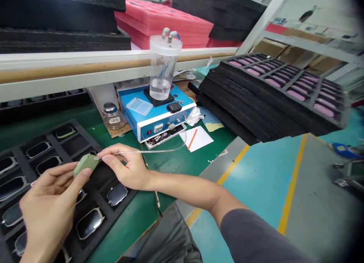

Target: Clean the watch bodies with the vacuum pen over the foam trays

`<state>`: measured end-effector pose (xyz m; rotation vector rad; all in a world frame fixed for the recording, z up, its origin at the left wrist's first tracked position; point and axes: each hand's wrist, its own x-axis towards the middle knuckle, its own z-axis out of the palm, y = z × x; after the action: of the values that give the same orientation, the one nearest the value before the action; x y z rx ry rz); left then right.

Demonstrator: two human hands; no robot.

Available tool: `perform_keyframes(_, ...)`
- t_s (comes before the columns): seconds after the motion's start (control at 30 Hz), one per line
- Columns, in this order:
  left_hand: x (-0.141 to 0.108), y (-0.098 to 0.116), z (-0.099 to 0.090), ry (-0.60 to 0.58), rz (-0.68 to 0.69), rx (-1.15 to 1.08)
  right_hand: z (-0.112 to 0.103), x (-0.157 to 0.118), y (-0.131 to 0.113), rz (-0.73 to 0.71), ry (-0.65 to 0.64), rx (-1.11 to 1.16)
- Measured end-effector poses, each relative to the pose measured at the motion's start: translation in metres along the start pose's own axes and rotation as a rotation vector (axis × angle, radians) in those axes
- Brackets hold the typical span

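Note:
My left hand [54,200] grips a small light-green device casing [86,163] between thumb and fingers, above the black foam tray [109,217]. Pinched in my right hand [127,166] is the end of a thin clear tube [159,151], its tip at the casing's right edge; whether it goes inside I cannot tell. The tube curves back to the front of a blue machine box [145,122]. Below my hands the tray's compartments hold several dark-screened parts in metal frames, one of them a framed screen [89,223]. Near the tray's far edge lies a green-rimmed part [65,131].
A clear cylinder [162,71] with liquid stands on the blue box, a glass jar [113,117] to its left. White paper with an orange stick [192,139] lies on the green table. Stacked black trays [241,100] with pink parts rise at right. A white shelf beam [71,71] crosses behind.

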<state>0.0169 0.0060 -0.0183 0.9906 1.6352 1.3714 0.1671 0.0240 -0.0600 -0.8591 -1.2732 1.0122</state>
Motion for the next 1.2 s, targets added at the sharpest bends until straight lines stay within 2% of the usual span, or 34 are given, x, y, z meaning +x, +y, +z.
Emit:
perform_keyframes(0.43, 0.0006, -0.0053, 0.0011, -0.023, 0.095, 0.038, -0.0021, 0.0012, -0.0026, 0.01, -0.016, -0.071)
perform_keyframes(0.67, -0.0002, 0.0008, 0.003, -0.009, 0.015, 0.018, -0.0006, 0.0005, -0.0011, -0.03, 0.01, -0.02)
perform_keyframes(1.2, 0.001, 0.0006, 0.0021, -0.01, 0.002, -0.019, 0.0014, -0.0009, -0.0004, 0.003, 0.012, -0.003)
